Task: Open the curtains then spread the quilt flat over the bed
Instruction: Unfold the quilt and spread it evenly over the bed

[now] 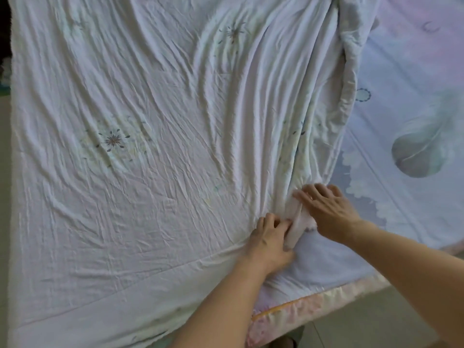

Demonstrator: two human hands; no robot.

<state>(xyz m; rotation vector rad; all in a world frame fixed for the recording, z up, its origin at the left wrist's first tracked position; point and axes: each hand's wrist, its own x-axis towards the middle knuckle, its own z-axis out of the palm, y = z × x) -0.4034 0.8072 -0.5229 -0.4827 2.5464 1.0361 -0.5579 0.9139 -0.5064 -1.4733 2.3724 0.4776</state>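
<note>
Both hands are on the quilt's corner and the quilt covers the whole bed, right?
Not the whole bed. The head view shows the left hand and right hand on a corner of the quilt, but the feather-print sheet lies uncovered on the right.

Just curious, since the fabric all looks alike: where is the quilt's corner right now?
In the head view, the quilt's corner is bunched lower right of centre, between the left hand and the right hand, beside the feather-print sheet.
</note>
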